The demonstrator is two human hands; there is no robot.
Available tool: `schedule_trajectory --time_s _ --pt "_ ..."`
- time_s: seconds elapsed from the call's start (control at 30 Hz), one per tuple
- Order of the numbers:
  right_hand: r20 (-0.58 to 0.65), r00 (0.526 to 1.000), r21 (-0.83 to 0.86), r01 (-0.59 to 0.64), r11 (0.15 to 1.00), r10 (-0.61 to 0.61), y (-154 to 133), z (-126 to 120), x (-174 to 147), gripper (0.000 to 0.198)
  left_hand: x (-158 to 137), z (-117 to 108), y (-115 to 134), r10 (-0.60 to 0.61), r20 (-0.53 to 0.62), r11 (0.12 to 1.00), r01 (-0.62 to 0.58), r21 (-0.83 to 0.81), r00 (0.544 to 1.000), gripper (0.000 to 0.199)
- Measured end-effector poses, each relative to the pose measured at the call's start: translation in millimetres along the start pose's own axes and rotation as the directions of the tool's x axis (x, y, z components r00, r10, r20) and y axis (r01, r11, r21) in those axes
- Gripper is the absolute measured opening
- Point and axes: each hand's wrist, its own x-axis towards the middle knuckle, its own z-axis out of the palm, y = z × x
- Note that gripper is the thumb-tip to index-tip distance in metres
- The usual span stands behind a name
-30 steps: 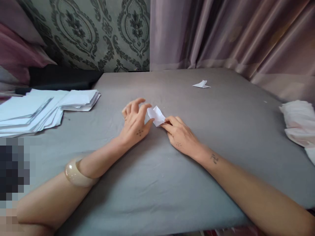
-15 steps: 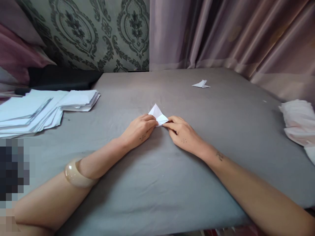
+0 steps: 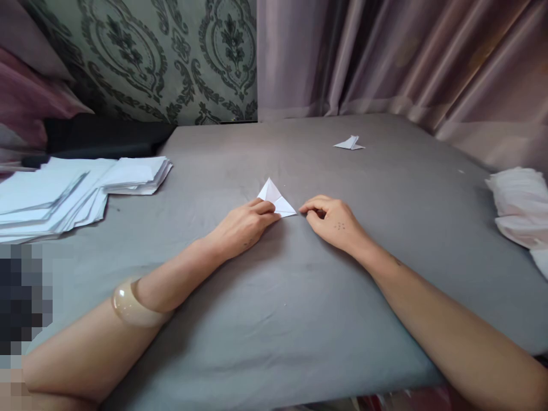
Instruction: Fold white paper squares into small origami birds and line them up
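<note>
A small folded sheet of white paper (image 3: 279, 206), shaped like a triangle with crease lines, lies on the grey cloth. My left hand (image 3: 246, 224) holds its left part down, fingers and thumb closed on it, hiding that side. Just off the paper's right corner is my right hand (image 3: 336, 221), its fingers curled in towards the thumb with nothing seen in them. A narrow gap parts the right fingertips from the paper.
Stacks of white paper (image 3: 77, 191) lie at the left of the grey-covered table (image 3: 240, 319). Another folded white paper piece (image 3: 350, 144) sits at the back right. White crumpled material (image 3: 520, 208) is at the right edge, with curtains (image 3: 368, 57) behind.
My right hand has come off the paper's right corner and moved a little to the right. That corner now lies flatter and reaches further out. The left hand stays on the paper.
</note>
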Motion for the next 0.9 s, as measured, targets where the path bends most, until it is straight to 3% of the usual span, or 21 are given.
schedule_trajectory --time_s 0.37,0.63,0.9 --pt "-0.017 0.999 0.015 -0.044 0.999 0.044 -3 1 0 0.024 4 4 -2 0.042 0.062 0.996 -0.046 0.078 0.997 0.045" --pt "-0.034 0.999 0.007 -0.032 0.999 0.032 -4 3 1 0.023 10 6 0 0.010 0.056 0.996 -0.014 0.085 0.998 0.058" --pt "-0.020 1.000 0.004 -0.024 1.000 0.024 -4 2 0 0.023 8 6 2 -0.020 0.003 0.999 0.020 0.037 1.000 0.038"
